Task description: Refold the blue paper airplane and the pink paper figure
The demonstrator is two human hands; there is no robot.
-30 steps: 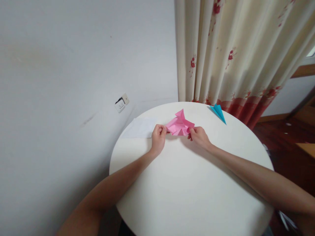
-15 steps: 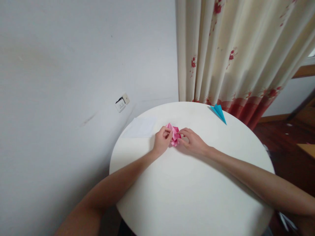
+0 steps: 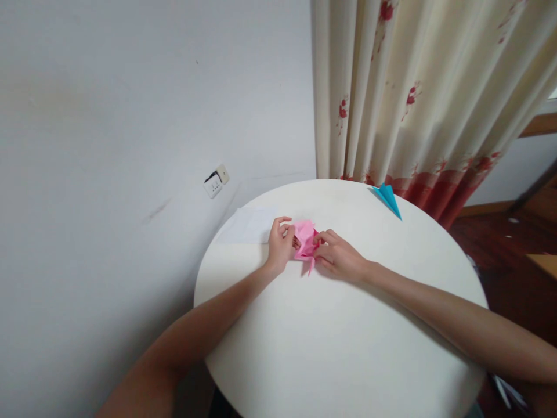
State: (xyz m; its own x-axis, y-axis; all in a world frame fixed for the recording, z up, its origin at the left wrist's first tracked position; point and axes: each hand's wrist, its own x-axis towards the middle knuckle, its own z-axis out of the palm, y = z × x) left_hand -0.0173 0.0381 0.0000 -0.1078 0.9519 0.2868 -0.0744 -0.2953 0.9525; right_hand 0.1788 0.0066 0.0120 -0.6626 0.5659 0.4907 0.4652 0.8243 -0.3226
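Observation:
A pink folded paper piece (image 3: 305,235), with several creased flaps and a darker pink side, is between my hands just above the white round table (image 3: 313,337). My left hand (image 3: 281,244) pinches its left edge, some fingertips tucked behind or into the folds. On the other side my right hand (image 3: 339,254) grips the right edge between thumb and fingers. One narrow pink point hangs down toward me at the bottom. The exact shape of the folds is too small to make out.
White paper sheets (image 3: 246,225) lie at the table's left back edge. A blue paper plane (image 3: 388,200) rests at the right back edge. Behind are a wall with a socket (image 3: 213,186) and a floral curtain (image 3: 369,116).
The pink paper has been turned and spread, showing a wider light pink face and a point hanging down. My left hand has shifted slightly left; my right fingers have closed on the paper's edge.

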